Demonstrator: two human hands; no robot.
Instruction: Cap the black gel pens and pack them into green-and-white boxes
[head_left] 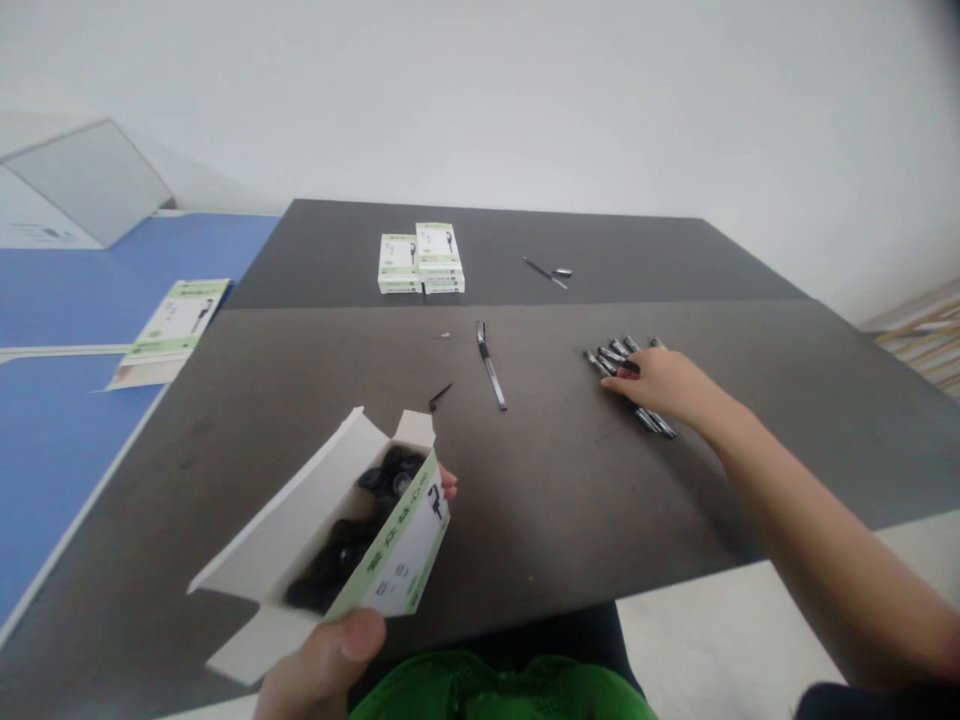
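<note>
My left hand (330,650) grips an open white and green cardboard box (397,550), thumb on the near end and fingertips at the far side. The box is tilted towards me with its flaps spread, and black rounded pen ends show inside. Out to the right, my right hand (664,385) is closed over a row of several pens (651,420) lying side by side on the table. Its thumb and fingers are on the pens; the palm hides their middles, so how many it grips is unclear.
On the dark table (540,500) lie a capped pen (491,370), a small black clip-like piece (441,396) and a pen with its cap off (545,272). Closed pen boxes (420,260) are stacked at the back. A flattened box (172,330) overlaps the left edge.
</note>
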